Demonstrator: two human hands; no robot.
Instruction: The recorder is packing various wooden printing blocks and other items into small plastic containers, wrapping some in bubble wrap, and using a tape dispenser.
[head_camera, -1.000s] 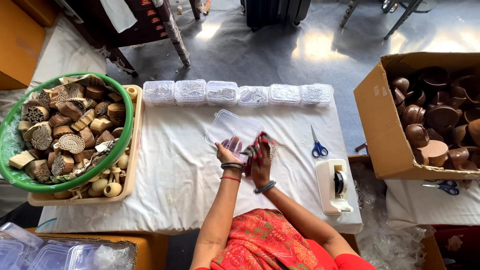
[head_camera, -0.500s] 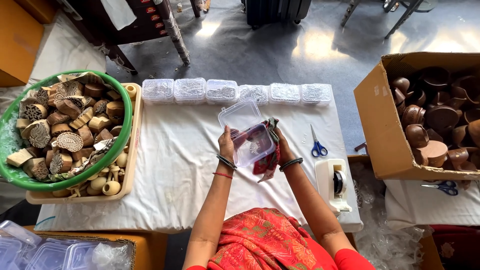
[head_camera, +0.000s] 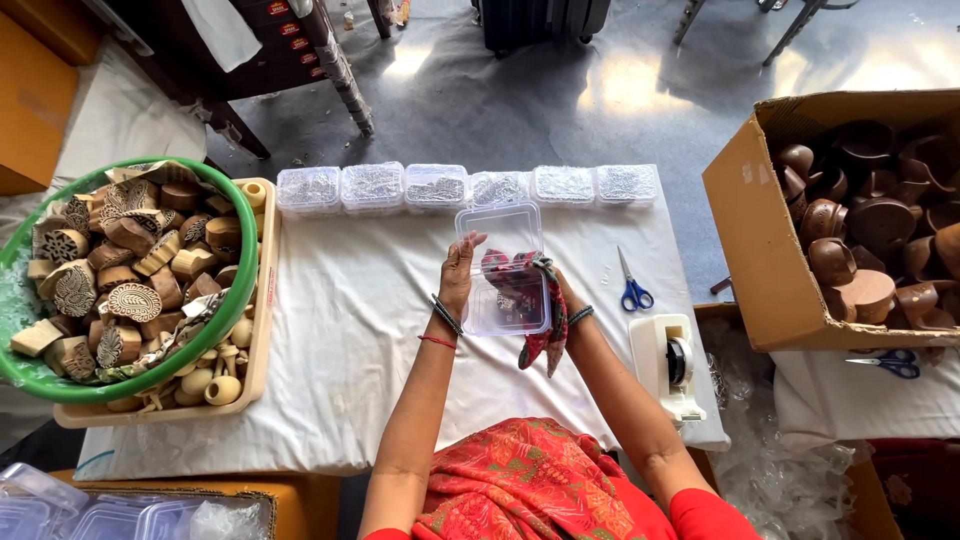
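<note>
My left hand (head_camera: 458, 272) and right hand (head_camera: 560, 295) clasp the clear box (head_camera: 508, 270), its lid up. The patterned cloth (head_camera: 535, 320) seems partly inside; I'd tuck it flat before closing.

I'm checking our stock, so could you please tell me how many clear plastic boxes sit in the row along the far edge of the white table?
6, side by side along the far edge: first, second, third, fourth, fifth, sixth. None looks hidden.
</note>
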